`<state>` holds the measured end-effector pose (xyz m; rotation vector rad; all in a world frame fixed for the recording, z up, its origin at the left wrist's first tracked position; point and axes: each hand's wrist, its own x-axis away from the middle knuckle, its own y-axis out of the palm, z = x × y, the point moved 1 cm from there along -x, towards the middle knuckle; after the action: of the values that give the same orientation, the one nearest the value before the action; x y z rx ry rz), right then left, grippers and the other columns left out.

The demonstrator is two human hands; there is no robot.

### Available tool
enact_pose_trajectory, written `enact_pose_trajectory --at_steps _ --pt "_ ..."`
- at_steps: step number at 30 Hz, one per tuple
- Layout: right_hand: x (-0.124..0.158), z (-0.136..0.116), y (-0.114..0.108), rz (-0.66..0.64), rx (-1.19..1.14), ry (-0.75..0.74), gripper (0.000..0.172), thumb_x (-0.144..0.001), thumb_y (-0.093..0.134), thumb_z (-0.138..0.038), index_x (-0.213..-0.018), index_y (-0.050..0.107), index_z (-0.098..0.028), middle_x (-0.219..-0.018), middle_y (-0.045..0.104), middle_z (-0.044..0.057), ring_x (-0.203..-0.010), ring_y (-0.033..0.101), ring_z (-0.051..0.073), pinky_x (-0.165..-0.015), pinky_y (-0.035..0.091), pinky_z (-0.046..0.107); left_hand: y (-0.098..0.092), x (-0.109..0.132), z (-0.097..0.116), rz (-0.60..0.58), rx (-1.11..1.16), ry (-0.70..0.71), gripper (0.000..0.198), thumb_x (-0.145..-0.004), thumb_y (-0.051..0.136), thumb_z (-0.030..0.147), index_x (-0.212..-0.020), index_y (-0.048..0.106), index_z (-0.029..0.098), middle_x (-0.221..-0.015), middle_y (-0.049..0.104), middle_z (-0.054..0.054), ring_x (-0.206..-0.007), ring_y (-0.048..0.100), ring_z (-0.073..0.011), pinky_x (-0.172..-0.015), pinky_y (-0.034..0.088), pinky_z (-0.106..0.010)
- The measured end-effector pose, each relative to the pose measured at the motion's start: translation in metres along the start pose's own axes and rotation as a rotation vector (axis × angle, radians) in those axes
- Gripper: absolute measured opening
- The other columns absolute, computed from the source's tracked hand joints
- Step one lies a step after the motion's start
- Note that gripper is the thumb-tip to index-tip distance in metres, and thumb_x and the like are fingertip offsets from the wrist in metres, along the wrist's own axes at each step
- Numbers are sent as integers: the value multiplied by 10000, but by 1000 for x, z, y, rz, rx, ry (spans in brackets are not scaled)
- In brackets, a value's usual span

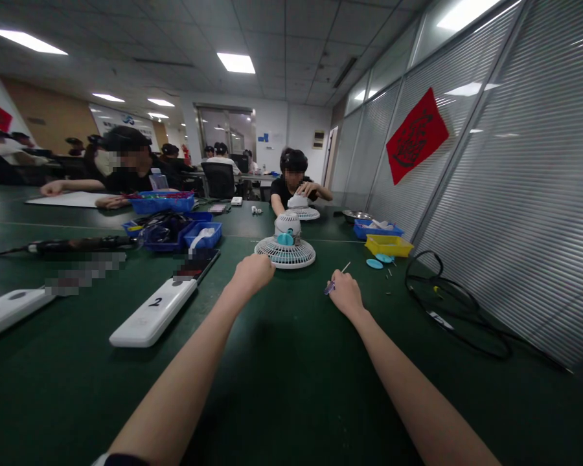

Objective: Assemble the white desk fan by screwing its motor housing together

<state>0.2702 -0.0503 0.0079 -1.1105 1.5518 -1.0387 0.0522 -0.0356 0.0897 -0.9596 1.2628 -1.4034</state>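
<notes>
A white fan head (pixel 285 254) lies grille-down on the green table, with a turquoise round part on its near side. My left hand (pixel 253 275) is closed at the left front edge of the grille; its curled fingers hide whatever may be inside. To the right of the fan, my right hand (pixel 344 294) rests low over the table, wrapped round a small screwdriver (pixel 329 288). The purple handle end sticks out on the left, and the thin metal shaft points up to the right.
Turquoise discs (pixel 374 263) and several screws lie at right, near a yellow tray (pixel 388 245) and a black cable (pixel 459 304). White power banks (pixel 155 314), blue bins (pixel 203 234) and an electric screwdriver (pixel 85 244) are at left. A co-worker (pixel 294 178) handles another fan (pixel 304 211) opposite.
</notes>
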Motion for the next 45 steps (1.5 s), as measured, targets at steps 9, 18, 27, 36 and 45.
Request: enact_pose_trajectory --at_steps 9,18,27,36,45 --pt "-12 9 2 129 -487 143 345 -947 358 -297 -1237 458 -139 -1206 590 138 -1070 575 223 -863 466 315 4 -6 -5 145 47 -130 456 -894 297 280 -1013 702 106 -1066 688 -213 -1017 658 -291 -851 497 -338" --pt "-26 2 -11 170 -574 104 462 -942 239 -500 -917 584 -194 -908 642 84 -788 605 199 -678 464 308 12 -14 -19 -103 64 -97 398 -867 338 269 -832 709 127 -871 736 -162 -864 694 -240 -730 505 -275" --pt "-43 -28 -9 336 -773 27 201 -871 459 -317 -936 574 -164 -980 650 87 -835 605 182 -737 477 290 32 -18 -20 -420 46 -16 330 -860 387 288 -784 669 134 -768 748 -93 -509 625 -128 -543 476 -217" --pt "-58 -46 -8 193 -557 -18 323 -917 426 -341 -833 677 -157 -906 712 107 -868 650 202 -744 457 262 39 -22 -21 -449 44 9 302 -880 381 300 -869 635 137 -866 743 -107 -539 636 -115 -523 467 -197" --pt "-59 -60 -17 115 -351 -58 341 -924 379 -363 -941 659 -168 -1000 689 125 -890 637 232 -697 440 284 42 -21 -21 -478 38 1 281 -864 398 247 -738 617 123 -883 738 -128 -571 659 -129 -565 495 -214"
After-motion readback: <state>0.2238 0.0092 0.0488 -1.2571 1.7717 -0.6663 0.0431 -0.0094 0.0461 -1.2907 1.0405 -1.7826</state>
